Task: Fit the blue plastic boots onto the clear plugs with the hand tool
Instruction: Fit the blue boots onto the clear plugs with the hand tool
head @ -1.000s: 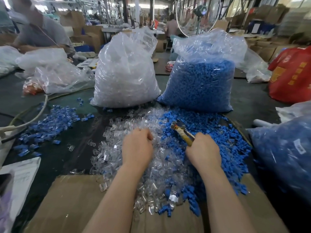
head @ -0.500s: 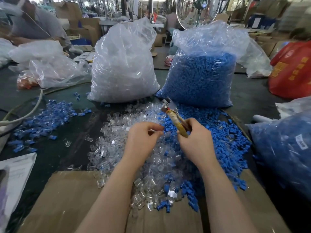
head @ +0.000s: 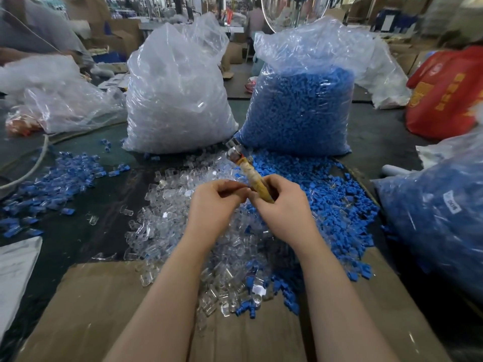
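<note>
My right hand [head: 283, 206] grips the yellow-handled hand tool [head: 251, 173], whose metal head points up and away toward the bags. My left hand [head: 215, 205] meets it at the fingertips, its fingers curled and pinching something small that I cannot make out. Both hands hover above a heap of clear plugs [head: 183, 220]. A heap of loose blue boots [head: 326, 194] spreads to the right of the plugs.
A big bag of clear plugs [head: 175, 95] and a big bag of blue boots [head: 303, 100] stand behind the heaps. Finished blue pieces [head: 52, 181] lie at left. Another blue-filled bag [head: 439, 210] sits at right, a red bag [head: 444, 92] beyond. Cardboard [head: 104, 309] covers the near edge.
Both hands rose off the heaps and came together. The tool swung from lying low over the blue boots to pointing upward, and the left fingertips now meet the right hand.
</note>
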`<move>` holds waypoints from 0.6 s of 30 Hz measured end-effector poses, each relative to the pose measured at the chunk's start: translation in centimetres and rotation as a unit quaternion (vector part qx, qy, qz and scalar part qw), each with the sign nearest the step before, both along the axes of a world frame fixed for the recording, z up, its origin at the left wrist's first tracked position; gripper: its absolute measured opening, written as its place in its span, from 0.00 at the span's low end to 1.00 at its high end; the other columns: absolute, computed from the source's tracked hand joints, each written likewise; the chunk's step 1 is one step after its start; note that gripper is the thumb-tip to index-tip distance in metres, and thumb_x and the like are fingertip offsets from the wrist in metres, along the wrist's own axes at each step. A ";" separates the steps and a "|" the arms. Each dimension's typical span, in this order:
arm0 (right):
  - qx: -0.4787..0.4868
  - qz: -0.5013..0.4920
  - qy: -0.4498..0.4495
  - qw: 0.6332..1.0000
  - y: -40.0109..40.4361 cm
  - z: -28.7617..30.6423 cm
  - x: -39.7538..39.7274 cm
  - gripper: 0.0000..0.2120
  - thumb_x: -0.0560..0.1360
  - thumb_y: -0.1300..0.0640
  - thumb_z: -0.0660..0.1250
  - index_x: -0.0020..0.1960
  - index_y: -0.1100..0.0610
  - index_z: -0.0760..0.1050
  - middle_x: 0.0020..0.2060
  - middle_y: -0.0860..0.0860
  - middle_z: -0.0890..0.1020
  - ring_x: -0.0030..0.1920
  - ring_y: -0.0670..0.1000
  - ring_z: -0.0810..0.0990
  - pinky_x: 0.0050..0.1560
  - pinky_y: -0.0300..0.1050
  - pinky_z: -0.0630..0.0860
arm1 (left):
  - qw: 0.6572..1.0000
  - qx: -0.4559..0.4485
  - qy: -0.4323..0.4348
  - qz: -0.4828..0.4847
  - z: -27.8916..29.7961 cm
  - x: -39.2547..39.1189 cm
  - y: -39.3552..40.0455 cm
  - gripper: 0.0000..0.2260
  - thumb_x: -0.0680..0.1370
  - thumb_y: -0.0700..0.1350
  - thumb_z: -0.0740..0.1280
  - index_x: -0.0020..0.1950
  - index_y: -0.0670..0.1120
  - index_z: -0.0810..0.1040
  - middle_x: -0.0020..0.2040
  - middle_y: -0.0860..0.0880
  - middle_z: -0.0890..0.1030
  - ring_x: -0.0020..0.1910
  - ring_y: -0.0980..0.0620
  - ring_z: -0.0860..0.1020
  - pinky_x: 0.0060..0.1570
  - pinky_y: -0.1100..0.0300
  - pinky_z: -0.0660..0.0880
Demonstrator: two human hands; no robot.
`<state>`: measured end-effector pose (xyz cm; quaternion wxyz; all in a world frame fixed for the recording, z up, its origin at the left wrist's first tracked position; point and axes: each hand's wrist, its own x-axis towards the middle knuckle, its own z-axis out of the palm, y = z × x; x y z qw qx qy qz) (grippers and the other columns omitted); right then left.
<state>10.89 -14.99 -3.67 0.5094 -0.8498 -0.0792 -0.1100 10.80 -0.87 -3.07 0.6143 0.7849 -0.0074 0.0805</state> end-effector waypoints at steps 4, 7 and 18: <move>0.066 0.002 0.019 0.998 0.1 -0.1 0.2 0.03 0.76 0.55 0.71 0.44 0.50 0.78 0.31 0.40 0.78 0.31 0.40 0.74 0.31 0.30 0.68 | 1.000 -0.013 0.003 -0.024 0.0 -0.1 0.3 0.06 0.75 0.39 0.72 0.50 0.46 0.86 0.42 0.52 0.86 0.40 0.60 0.82 0.42 0.69 0.78; 0.107 0.004 0.033 0.994 0.2 0.1 0.1 0.03 0.76 0.58 0.71 0.47 0.52 0.79 0.36 0.47 0.81 0.34 0.43 0.76 0.33 0.34 0.72 | 0.999 -0.028 -0.003 -0.039 0.1 -0.2 0.3 0.08 0.75 0.37 0.71 0.48 0.51 0.85 0.42 0.53 0.86 0.42 0.61 0.83 0.43 0.70 0.77; 0.137 -0.006 0.041 0.990 0.0 0.1 0.2 0.07 0.75 0.61 0.71 0.43 0.49 0.79 0.36 0.51 0.81 0.33 0.44 0.75 0.33 0.35 0.73 | 0.991 -0.119 0.025 -0.051 -0.4 0.2 0.1 0.11 0.75 0.32 0.70 0.55 0.44 0.80 0.47 0.49 0.86 0.47 0.54 0.84 0.45 0.65 0.79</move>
